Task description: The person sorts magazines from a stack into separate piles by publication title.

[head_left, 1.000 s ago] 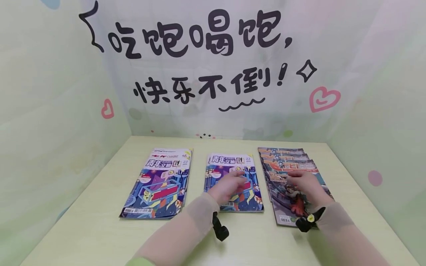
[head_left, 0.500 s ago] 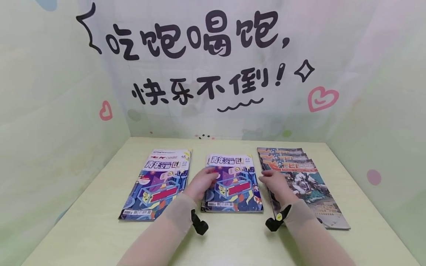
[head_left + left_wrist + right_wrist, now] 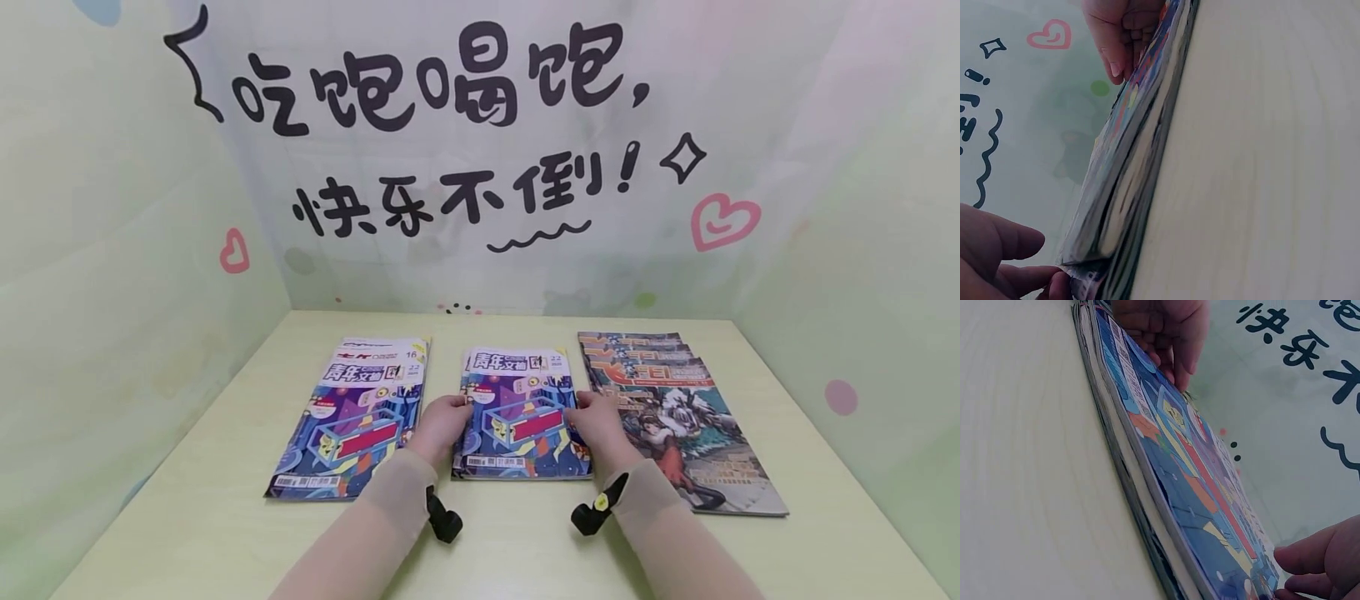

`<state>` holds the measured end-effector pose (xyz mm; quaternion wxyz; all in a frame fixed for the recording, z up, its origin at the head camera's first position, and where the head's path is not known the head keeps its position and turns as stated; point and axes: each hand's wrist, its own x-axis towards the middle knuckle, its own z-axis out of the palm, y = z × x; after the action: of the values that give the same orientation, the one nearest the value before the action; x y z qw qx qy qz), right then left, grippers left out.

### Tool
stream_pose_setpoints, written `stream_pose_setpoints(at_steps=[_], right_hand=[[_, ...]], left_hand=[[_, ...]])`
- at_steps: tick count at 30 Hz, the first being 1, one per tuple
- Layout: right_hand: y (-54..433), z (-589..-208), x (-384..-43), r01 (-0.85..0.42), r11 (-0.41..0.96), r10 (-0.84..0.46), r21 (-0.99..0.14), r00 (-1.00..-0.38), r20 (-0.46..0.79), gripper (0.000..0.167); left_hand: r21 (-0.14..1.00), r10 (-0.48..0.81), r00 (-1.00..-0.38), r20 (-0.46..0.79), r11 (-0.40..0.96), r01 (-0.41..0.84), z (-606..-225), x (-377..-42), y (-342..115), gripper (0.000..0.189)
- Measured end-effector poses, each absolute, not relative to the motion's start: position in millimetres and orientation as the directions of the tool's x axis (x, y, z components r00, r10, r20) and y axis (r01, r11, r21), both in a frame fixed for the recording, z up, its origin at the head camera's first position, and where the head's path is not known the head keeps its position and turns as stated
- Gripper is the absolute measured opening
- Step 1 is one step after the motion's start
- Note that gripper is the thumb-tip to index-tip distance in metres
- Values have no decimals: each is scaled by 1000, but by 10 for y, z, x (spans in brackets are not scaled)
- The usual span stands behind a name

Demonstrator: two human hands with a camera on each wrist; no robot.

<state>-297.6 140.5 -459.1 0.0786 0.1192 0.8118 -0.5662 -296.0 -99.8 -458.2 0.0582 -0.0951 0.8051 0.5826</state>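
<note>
A stack of magazines point(image 3: 525, 417) lies in the middle of the table, a purple-and-blue cover with a red box picture on top. My left hand point(image 3: 441, 425) touches its left edge; in the left wrist view the fingers point(image 3: 1029, 278) meet the stack's side while the thumb stays apart from the cover. On the opposite edge is my right hand point(image 3: 602, 427), fingertips right at the side of the stack. The page edges point(image 3: 1132, 481) show several layers lying nearly flush in the right wrist view.
To the left lies a fanned pile of magazines point(image 3: 352, 425) with the same purple cover on top. Another fanned pile of darker magazines point(image 3: 693, 442) lies close beside my right hand. A printed cloth wall point(image 3: 480, 275) bounds the table's back.
My left hand has drawn back left from over the middle stack to its left edge. My right hand has left the right-hand pile and come left to the middle stack's right edge.
</note>
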Motion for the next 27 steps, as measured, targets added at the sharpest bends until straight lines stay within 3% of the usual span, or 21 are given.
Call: stream_pose_setpoints(at_steps=[6,15,27], right_hand=[[1353,-4644,-2953,256,379,120,-889,-967,-227,53],[1362,-4666,-2963,228,451,141,-863,-973,-183,47],[1398,-4683,-2966,239,416,112,-878,-971,-211,46]], left_hand=[[903,-77,-979,-190,378,-205,-4618,-2937,-996,42],[900,-69,-978,-199,383,-210,-4649,-2956,-989,43],[891,-68,-983,-170,414,-183,-4667,-2960,-979,43]])
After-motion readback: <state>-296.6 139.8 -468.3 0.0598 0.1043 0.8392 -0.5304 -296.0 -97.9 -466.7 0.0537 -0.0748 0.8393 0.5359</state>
